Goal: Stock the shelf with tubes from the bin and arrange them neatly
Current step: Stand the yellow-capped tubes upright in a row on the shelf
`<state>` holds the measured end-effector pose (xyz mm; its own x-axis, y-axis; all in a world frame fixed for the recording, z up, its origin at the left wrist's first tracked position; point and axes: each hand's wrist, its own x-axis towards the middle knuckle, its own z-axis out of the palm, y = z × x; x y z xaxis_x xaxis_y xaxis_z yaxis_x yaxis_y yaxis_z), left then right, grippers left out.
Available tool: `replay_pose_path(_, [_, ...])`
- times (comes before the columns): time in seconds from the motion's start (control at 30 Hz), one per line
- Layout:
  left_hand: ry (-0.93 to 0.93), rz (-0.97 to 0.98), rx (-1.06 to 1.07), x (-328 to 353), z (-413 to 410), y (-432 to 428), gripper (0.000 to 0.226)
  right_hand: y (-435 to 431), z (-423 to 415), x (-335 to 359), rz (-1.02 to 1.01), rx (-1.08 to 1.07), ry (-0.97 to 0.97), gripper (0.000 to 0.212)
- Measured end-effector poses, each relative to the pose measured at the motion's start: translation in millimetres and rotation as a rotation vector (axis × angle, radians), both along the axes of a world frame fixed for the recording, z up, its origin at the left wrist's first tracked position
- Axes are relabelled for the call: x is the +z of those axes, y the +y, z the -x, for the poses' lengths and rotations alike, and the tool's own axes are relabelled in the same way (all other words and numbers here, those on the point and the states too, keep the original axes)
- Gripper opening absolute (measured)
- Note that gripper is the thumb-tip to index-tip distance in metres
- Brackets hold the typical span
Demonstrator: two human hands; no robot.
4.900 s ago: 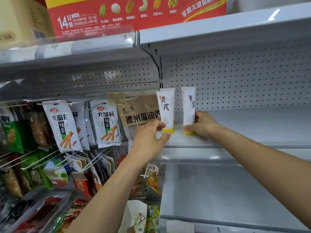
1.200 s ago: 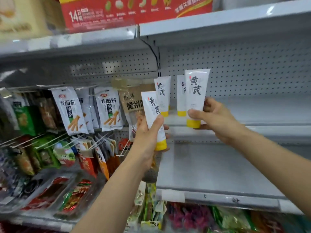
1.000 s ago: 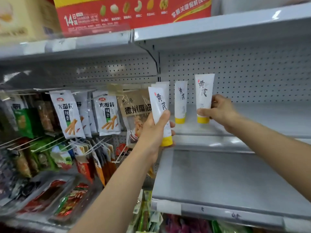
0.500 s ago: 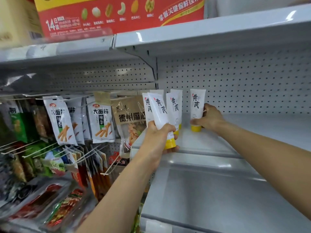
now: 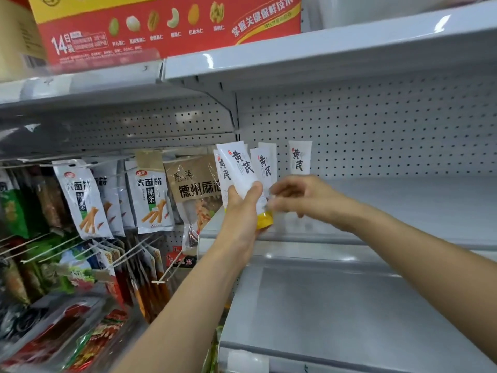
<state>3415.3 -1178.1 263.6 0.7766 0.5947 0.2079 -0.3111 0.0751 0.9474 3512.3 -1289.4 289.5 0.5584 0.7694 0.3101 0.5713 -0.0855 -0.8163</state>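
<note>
The left hand (image 5: 242,211) grips a tilted white tube (image 5: 242,168) by its lower half, just in front of the grey shelf (image 5: 403,200) where other tubes (image 5: 300,157) stand upright, while the blurred right hand (image 5: 304,200), fingers loosely spread, hovers beside its yellow cap (image 5: 265,220).

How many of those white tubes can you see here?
4 sure: the held tube in the left hand; on the shelf, the left tube, middle tube and right tube. A white edge behind the middle one may be a fifth.

tube (image 5: 240,168) marked 黄芪, red box (image 5: 166,30) marked 14日
</note>
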Motion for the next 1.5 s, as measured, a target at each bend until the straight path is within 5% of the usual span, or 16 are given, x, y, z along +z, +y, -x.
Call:
replay_pose_path(0.2, [0.064,-0.22,-0.039,9,-13,-4,0.033,7,3,-5,-0.012,-0.048,-0.037,0.038])
replay_pose_path(0.3, [0.124,-0.323,0.125,11,-16,11,0.044,-1,-23,-8,-0.056,-0.196,-0.003,0.042])
replay_pose_path(0.5, [0.351,-0.563,0.198,-3,-50,30,0.085,4,-47,-23,0.103,-0.281,-0.005,0.051])
replay_pose_path(0.9, [0.49,-0.742,0.29,-2,-56,30,0.052,27,-56,-26,0.152,-0.27,-0.029,0.049])
replay_pose_path(1.33, [0.495,-0.729,0.277,0,-49,26,0.055,26,-46,-22,0.193,-0.291,-0.03,0.049])
replay_pose_path(1.5, [0.627,-0.839,0.225,4,-35,26,0.068,18,-36,-23,0.251,-0.35,-0.059,0.05])
